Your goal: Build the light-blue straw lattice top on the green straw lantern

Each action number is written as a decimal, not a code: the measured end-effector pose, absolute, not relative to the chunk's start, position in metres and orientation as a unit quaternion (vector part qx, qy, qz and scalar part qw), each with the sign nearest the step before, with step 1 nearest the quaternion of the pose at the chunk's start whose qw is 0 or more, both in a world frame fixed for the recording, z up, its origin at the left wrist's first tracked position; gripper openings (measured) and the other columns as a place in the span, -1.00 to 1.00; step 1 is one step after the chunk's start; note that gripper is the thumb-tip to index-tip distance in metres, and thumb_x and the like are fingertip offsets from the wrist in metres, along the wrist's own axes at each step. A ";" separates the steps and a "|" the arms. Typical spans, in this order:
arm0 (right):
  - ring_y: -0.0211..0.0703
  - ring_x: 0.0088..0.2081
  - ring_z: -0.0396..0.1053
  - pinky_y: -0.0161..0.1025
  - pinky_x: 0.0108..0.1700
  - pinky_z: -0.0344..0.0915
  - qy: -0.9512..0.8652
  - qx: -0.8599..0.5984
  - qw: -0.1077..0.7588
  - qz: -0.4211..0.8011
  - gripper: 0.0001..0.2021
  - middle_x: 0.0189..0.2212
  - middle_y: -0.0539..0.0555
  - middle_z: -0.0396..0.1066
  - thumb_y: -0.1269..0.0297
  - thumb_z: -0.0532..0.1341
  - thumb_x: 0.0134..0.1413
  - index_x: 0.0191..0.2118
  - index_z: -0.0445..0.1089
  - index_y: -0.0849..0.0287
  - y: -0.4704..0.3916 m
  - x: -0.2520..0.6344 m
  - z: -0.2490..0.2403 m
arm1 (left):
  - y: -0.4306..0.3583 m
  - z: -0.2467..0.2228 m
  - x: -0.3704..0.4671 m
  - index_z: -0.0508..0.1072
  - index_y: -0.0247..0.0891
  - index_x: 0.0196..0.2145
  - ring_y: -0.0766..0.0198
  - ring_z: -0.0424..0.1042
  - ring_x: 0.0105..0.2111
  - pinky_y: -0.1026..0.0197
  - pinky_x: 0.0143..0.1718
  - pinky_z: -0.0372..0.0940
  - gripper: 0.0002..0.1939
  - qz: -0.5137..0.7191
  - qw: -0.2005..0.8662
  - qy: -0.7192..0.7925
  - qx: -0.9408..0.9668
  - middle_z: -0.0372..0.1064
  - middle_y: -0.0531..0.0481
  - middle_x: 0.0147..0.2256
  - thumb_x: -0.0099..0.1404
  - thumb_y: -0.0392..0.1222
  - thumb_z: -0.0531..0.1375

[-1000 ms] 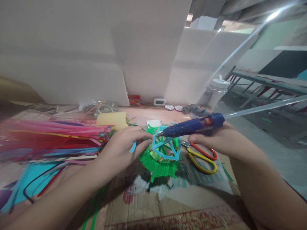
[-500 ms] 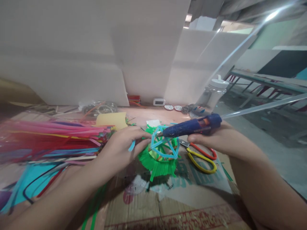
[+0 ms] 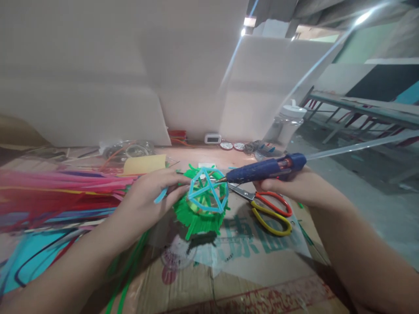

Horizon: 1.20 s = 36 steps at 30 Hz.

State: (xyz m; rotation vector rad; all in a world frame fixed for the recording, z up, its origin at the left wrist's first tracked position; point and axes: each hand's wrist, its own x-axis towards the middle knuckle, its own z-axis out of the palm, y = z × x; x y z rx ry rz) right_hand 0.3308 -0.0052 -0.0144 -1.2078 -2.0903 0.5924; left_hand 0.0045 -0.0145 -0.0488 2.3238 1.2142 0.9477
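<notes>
A blue ring of strips with crossing pieces [image 3: 209,192] sits over a fringed green piece [image 3: 199,223] near the middle. My left hand [image 3: 160,192] pinches the ring's left edge between thumb and fingers, and a short blue strip end [image 3: 160,196] sticks out below its fingers. My right hand [image 3: 291,185] is wrapped round a dark blue glue gun [image 3: 262,170] with a clear glue stick [image 3: 356,147] in its back. The gun's metal tip is at the ring's upper right part; whether it touches cannot be made out.
Scissors with red and yellow handles [image 3: 271,216] lie right of the green piece. Pink, red and blue strips [image 3: 65,187] spread at the left. Behind stand a yellow roll [image 3: 144,164], a small white timer [image 3: 212,138] and a clear bottle [image 3: 290,124].
My left hand has moved left with the blue ring and green piece, and the ring now faces the camera more. The gun's tip has gone from the ring's upper left to its right side.
</notes>
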 end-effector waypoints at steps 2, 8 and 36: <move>-0.01 -0.33 0.58 -0.16 -0.28 0.54 -0.792 -0.468 0.310 0.241 -0.69 -0.44 0.03 0.59 -0.07 0.37 0.00 -0.33 0.60 0.08 -0.007 0.329 -0.014 | -0.016 -0.048 0.005 0.59 -0.20 -0.20 0.23 0.46 -0.28 0.22 -0.22 0.28 -0.80 0.337 0.176 0.427 0.820 0.50 0.01 -0.31 0.41 -0.12 0.17; 0.03 -0.20 0.59 -0.12 -0.21 0.55 -0.798 -0.457 0.297 0.259 -0.69 -0.37 0.02 0.61 -0.08 0.37 -0.01 -0.29 0.59 0.04 -0.010 0.321 -0.008 | -0.017 -0.048 0.004 0.58 -0.20 -0.21 0.26 0.44 -0.29 0.24 -0.24 0.25 -0.80 0.331 0.162 0.420 0.829 0.47 0.03 -0.33 0.42 -0.12 0.17; 0.06 -0.07 0.58 -0.03 0.07 0.50 -0.800 -0.477 0.284 0.227 -0.71 -0.14 0.03 0.63 0.03 0.36 0.02 -0.17 0.60 0.05 -0.010 0.317 -0.011 | -0.016 -0.048 0.004 0.59 -0.19 -0.20 0.31 0.44 -0.31 0.27 -0.24 0.25 -0.83 0.338 0.161 0.414 0.829 0.46 0.08 -0.34 0.41 -0.17 0.18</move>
